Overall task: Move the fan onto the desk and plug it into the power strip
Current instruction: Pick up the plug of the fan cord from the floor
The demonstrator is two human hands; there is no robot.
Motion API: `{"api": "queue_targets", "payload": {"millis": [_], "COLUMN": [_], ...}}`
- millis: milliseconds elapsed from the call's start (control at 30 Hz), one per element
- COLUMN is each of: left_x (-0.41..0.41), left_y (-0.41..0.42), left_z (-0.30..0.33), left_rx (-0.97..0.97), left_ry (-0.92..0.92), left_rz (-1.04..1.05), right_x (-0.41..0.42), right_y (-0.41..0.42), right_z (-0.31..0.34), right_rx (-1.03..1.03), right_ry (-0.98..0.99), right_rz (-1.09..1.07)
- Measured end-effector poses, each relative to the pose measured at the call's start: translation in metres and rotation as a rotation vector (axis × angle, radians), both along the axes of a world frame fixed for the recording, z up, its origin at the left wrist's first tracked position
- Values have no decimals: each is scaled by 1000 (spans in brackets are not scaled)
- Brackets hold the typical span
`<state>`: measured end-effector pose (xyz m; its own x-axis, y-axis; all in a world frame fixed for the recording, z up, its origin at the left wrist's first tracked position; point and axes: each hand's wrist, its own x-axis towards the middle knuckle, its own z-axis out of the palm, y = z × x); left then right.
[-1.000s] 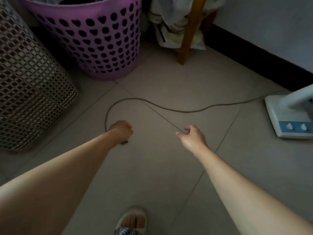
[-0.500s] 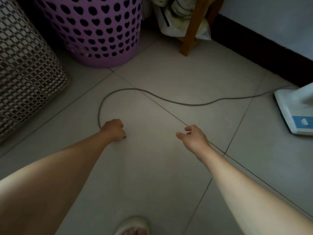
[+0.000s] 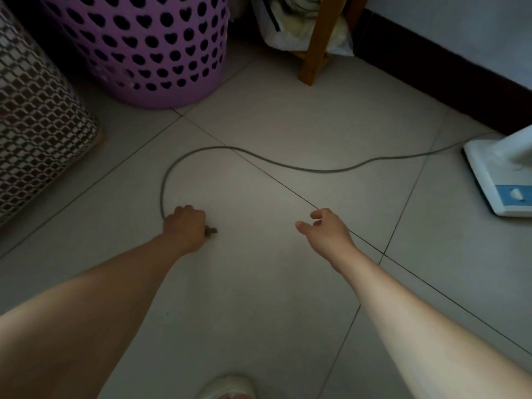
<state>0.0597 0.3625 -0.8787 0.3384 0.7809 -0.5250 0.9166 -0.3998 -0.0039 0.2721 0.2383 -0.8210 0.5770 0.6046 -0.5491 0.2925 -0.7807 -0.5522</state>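
The left hand [image 3: 185,226] is gripping the cord's plug [image 3: 211,231] on the floor; the right hand [image 3: 326,234] is hovering loosely open, the fan base [image 3: 489,180] standing well right of it.

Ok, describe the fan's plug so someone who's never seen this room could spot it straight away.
Start at the white fan base on the tiled floor at the right edge. Follow its grey cord leftward and round its curve to the left hand. The plug is the small dark stub poking from that fist, the cord's only end in view.
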Motion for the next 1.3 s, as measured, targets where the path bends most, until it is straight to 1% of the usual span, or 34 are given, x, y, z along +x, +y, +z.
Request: {"api": "queue_targets", "payload": {"millis": [33,100,200,333,467,667,800,900,1000,1167,1233,1300], "left_x": [8,27,65,121,172,235,268,288,303,316,322,333], "left_y": [2,5,8,7,4,16,28,31,27,14,8,2], "left_z": [3,9,18,31,38,28,7,-9,-24,-29,-22,-12], "left_rx": [3,11,-18,-87,-35,-23,-22,-23,-12,-26,-31,-82], "left_ry": [-41,-188,-346,-479,-561,-529,-559,-545,-487,-310,-293,-315], "left_rz": [3,26,-6,-67,-59,-37,-3,13,-23,-96,-95,-62], "right_x": [3,9,22,46,71,110,139,161,182,211,220,230], "right_y": [0,0,-4,-10,-17,-21,-23,-27,-33,-46,-52,-57], "right_z": [1,3,8,13,12,3,-9,-18,-25,-28,-28,-27], "right_rx": [3,6,26,22,-1,-32,-44,-44,-39,-36,-33,-31], "right_ry": [-5,-16,-24,-52,-63,-79,-83,-84,-98,-109,-113,-119], "right_rz": [-4,-11,-40,-85,-135,-172,-191,-213,-229,-252,-267,-275]}}
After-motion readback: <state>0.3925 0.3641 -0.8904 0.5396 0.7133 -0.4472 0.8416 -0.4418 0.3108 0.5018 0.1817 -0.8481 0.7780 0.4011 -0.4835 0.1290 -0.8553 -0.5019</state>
